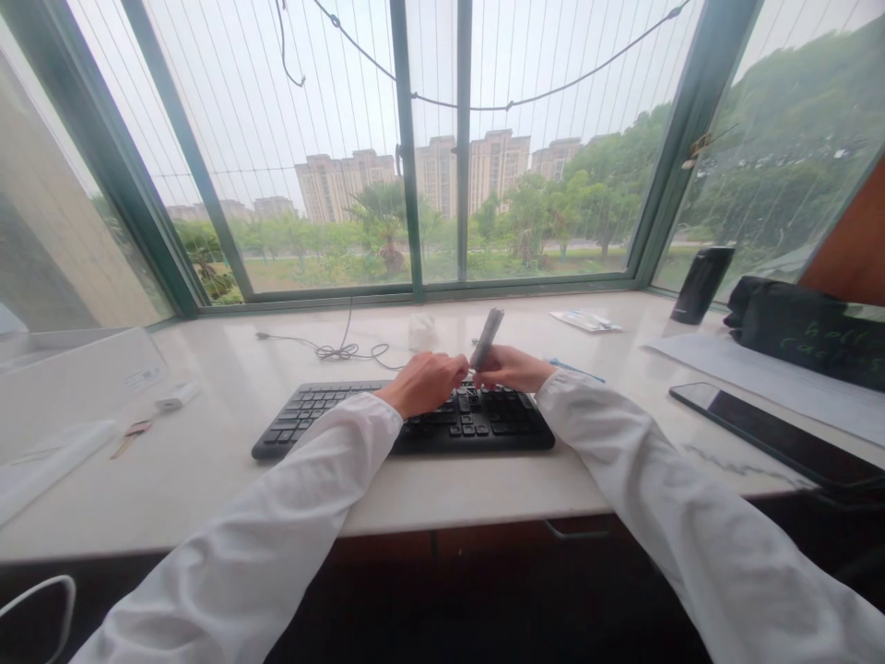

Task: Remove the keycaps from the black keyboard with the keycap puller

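**Grey cylinder (488, 338) held tilted above keyboard**

The grey cylinder stands tilted at frame centre, its lower end gripped in the right hand (512, 367), fingers closed around it. The left hand (421, 383) is curled just beside it; contact cannot be confirmed. Both hover over a black keyboard (407, 420) on a white counter (207, 489). White sleeves (622, 461) cover the forearms. A looped cable (338, 350) lies upper left of the keyboard, a black smartphone (774, 433) at right, a black flask (702, 284) at upper right.
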Available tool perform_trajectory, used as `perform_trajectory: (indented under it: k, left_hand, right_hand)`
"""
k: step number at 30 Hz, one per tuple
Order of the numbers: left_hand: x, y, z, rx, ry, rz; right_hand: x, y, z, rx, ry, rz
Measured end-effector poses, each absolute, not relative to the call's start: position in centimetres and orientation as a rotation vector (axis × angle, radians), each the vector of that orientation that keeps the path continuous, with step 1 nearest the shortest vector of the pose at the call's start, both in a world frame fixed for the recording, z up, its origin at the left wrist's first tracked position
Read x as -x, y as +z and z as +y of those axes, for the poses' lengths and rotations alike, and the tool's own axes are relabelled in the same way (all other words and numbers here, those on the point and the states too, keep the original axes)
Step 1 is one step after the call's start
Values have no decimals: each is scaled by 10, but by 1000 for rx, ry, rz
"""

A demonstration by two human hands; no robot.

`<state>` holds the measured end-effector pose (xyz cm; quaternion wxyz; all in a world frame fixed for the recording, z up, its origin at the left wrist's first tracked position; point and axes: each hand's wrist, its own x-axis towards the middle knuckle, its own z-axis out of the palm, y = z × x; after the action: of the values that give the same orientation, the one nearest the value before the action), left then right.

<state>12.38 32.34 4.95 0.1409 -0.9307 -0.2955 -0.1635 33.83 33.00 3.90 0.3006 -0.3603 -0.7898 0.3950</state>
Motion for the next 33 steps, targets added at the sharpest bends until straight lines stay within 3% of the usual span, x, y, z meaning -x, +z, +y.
perform_trajectory:
  k: [12,33]
  left_hand:
    - [-116,51,327,2683,-493,-859]
    - [-118,57,316,2713,-433,-1031]
  right_hand:
    - [-339,37,331,973,1165,-2058]
    - [-328,36,323,974,1098,-2026]
